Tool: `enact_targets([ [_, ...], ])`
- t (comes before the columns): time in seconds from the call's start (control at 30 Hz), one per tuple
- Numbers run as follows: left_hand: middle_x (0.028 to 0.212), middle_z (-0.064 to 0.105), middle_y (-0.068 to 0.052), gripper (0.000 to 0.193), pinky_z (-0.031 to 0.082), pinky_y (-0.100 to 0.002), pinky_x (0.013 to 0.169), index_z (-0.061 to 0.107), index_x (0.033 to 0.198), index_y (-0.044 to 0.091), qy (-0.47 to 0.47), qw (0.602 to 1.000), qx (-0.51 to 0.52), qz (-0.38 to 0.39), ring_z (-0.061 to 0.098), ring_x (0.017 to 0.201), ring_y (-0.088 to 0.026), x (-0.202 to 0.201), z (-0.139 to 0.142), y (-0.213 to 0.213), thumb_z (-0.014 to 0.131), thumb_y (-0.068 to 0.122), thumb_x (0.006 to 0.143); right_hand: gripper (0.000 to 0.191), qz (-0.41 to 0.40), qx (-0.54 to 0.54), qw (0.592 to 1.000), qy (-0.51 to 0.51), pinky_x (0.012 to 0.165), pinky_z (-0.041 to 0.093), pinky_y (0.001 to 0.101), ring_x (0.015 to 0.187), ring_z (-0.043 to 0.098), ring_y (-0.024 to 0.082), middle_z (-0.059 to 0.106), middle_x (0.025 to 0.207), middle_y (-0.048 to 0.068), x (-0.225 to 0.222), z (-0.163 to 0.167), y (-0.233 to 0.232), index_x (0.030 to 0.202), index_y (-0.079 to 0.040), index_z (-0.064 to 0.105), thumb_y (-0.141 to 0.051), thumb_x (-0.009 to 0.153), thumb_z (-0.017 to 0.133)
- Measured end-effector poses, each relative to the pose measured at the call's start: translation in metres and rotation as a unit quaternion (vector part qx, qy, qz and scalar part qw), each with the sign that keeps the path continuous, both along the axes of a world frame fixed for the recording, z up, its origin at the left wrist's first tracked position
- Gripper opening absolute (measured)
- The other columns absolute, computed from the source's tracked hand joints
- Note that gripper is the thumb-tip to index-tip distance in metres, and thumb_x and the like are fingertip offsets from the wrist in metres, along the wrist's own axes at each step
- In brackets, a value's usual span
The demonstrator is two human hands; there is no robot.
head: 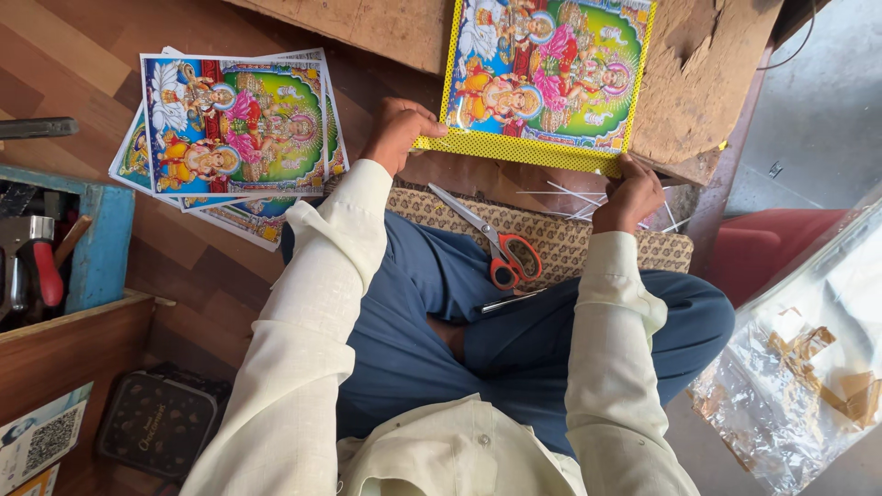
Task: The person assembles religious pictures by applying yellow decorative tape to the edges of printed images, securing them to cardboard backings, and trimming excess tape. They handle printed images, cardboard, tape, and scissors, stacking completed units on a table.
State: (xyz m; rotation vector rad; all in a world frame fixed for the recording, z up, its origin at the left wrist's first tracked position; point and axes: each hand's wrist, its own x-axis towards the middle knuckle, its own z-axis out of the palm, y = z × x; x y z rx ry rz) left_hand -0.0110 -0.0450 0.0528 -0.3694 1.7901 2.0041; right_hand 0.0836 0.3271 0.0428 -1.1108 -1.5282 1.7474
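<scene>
Head view, looking down; person sits cross-legged in blue trousers and cream sleeves.

Far left: blue-edged wooden box (106, 243) with tools inside, one with a red handle (43, 271). Below it a dark patterned case (161, 421) on the floor.

Left of centre: stack of colourful prints (234, 129) fanned on the wooden floor, well apart from both hands.

Left hand (400, 130): fingers curled, thumb and fingertips pinching the lower left corner of the yellow-bordered picture (542, 69). Hand closed on the edge, not spread.

Centre: the picture lies on a rough wooden board (698, 83), its lower yellow edge toward the person. Below it, on a patterned mat (560, 241) across the lap, orange-handled scissors (496, 248), blades slightly apart, touched by neither hand. Thin pale strips (570, 197) lie just beside the right hand.

Right hand (629, 195): fingers bent, gripping the picture's lower right corner; thumb position unclear.

Far right: crumpled clear plastic sheet (808, 367) with brown tape scraps.
</scene>
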Motion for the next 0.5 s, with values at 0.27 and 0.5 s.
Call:
enact_targets([
  [0.27, 0.068, 0.074, -0.007, 0.015, 0.051, -0.027, 0.060, 0.077, 0.073, -0.004, 0.119, 0.993, -0.019, 0.019, 0.068, 0.062, -0.015, 0.004, 0.000, 0.004, 0.080, 0.008, 0.064, 0.064, 0.425, 0.556, 0.707, -0.097, 0.115, 0.044, 0.0525, 0.133, 0.052, 0.041, 0.058, 0.141, 0.024, 0.027, 0.025, -0.161, 0.155, 0.000, 0.048, -0.003, 0.093, 0.066],
  [0.5, 0.066, 0.064, -0.003, 0.015, 0.043, -0.030, 0.055, 0.075, 0.074, -0.006, 0.109, 0.994, -0.013, 0.003, 0.055, 0.061, -0.011, 0.003, -0.002, -0.001, 0.073, 0.009, 0.073, 0.091, 0.466, 0.609, 0.637, -0.081, 0.124, 0.018, 0.0534, 0.152, 0.031, 0.033, 0.037, 0.162, 0.019, 0.025, 0.073, -0.229, 0.157, 0.000, 0.034, -0.044, 0.089, 0.074],
])
